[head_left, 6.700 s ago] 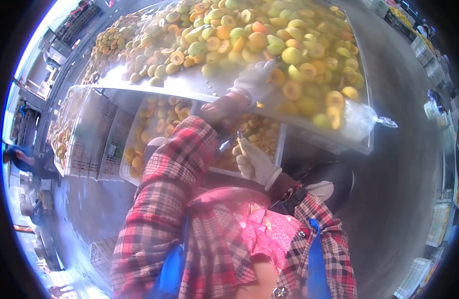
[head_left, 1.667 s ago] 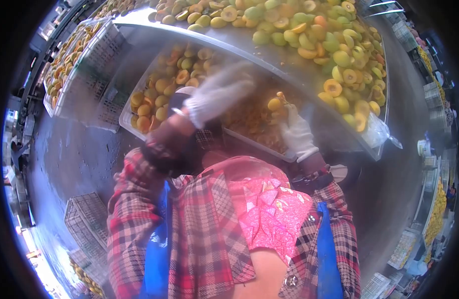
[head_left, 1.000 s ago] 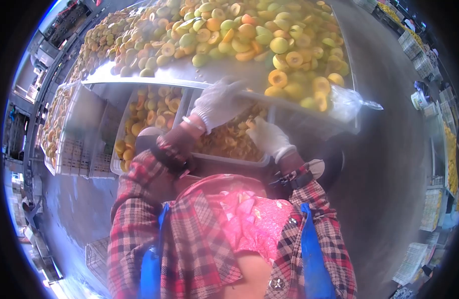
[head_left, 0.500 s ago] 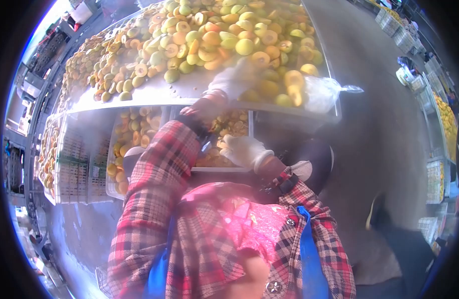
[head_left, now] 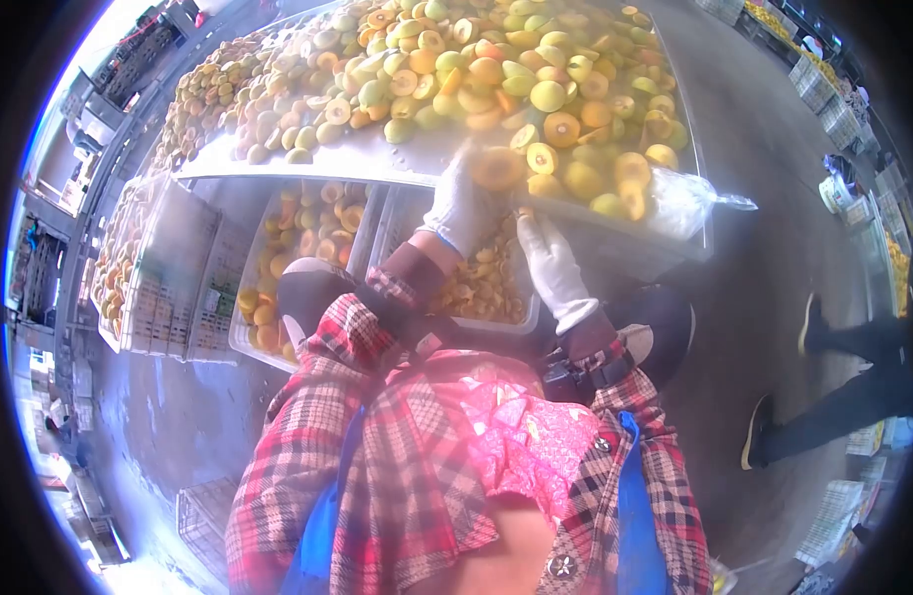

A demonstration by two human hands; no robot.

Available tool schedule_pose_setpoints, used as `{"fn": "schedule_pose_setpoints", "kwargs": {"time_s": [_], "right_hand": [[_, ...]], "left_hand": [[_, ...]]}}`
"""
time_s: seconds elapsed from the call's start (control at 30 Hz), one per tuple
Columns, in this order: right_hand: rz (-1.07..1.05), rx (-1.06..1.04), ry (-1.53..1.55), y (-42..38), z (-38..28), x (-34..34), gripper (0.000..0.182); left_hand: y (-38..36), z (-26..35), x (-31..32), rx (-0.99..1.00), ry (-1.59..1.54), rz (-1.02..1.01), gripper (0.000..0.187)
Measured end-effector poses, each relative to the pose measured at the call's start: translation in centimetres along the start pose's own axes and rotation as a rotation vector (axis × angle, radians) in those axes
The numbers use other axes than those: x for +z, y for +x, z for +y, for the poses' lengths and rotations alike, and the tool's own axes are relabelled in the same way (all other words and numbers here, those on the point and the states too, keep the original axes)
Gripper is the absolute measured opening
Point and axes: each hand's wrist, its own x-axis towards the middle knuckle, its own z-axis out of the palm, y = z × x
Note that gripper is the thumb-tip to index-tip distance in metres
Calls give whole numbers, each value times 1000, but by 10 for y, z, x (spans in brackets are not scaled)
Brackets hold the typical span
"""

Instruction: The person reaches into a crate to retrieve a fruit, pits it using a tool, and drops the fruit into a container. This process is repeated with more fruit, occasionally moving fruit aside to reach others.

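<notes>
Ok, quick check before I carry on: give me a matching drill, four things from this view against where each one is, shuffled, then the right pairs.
Things:
1. left hand
2. right hand
3. clear plastic bag
4. white crate

Places:
A. at the table's right corner
B. under the table, holding fruit halves
C. raised to the table's front edge, closed on a fruit half
D. just below the table's edge, over the tray of pits

Pairs: 1-C, 2-D, 3-A, 4-B

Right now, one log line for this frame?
left hand: grip on halved fruit | right hand: beside it, grip unclear | metal table: fruit heaped | crate below
</notes>
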Motion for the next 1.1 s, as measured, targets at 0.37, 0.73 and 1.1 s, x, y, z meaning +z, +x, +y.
{"fn": "schedule_pose_setpoints", "kwargs": {"time_s": [0.37,0.73,1.1], "right_hand": [[67,-98,-72,6,4,7,57],[49,-346,-325,13,30,18,40],[-5,-224,46,2,9,36,51]], "left_hand": [[6,-40,-36,522,764,-137,33],[-37,-31,1,339,330,15,29],[-37,-10,6,207,388,22,37]]}}
